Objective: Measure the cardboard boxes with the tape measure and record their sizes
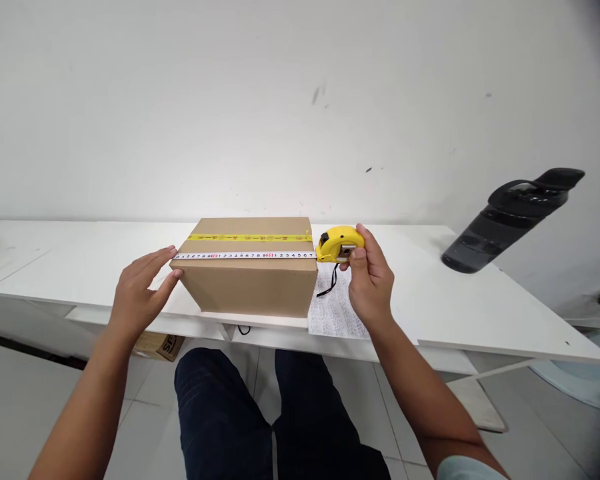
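A brown cardboard box [253, 287] with a strip of yellow tape on top stands on the white table [460, 300]. A white measuring tape blade [245, 255] is stretched along the box's near top edge. My right hand [370, 283] grips the yellow tape measure case [336, 244] at the box's right end, its black strap hanging down. My left hand [140, 293] rests at the box's left end, fingers stretched out, fingertips holding the end of the blade against the corner.
A printed sheet of paper [335, 310] lies on the table right of the box. A dark bottle [510, 220] stands at the right. A cardboard piece [157, 345] lies under the table by my legs. The white wall runs behind the table.
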The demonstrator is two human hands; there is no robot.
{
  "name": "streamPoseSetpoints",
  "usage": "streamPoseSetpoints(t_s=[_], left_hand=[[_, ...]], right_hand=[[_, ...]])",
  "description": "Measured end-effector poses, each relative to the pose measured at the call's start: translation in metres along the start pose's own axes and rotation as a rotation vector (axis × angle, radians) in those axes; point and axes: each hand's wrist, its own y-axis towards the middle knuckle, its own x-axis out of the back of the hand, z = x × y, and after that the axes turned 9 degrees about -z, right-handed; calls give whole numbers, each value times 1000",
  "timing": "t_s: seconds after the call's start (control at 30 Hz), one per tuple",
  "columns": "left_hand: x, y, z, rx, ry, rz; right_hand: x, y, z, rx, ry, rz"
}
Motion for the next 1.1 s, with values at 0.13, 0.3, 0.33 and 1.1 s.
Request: streamPoseSetpoints(t_s=[0.13, 0.3, 0.33, 1.1], left_hand=[[5, -2, 3, 83, -68, 29], [12, -5, 15, -1, 19, -122], [16, -6, 17, -51, 65, -180], [-71, -3, -189, -467, -201, -364]], right_hand=[[5, 5, 2, -77, 62, 24], [29, 15, 8, -92, 192, -111], [36, 17, 11, -75, 212, -154], [30, -78, 17, -584, 396, 157]])
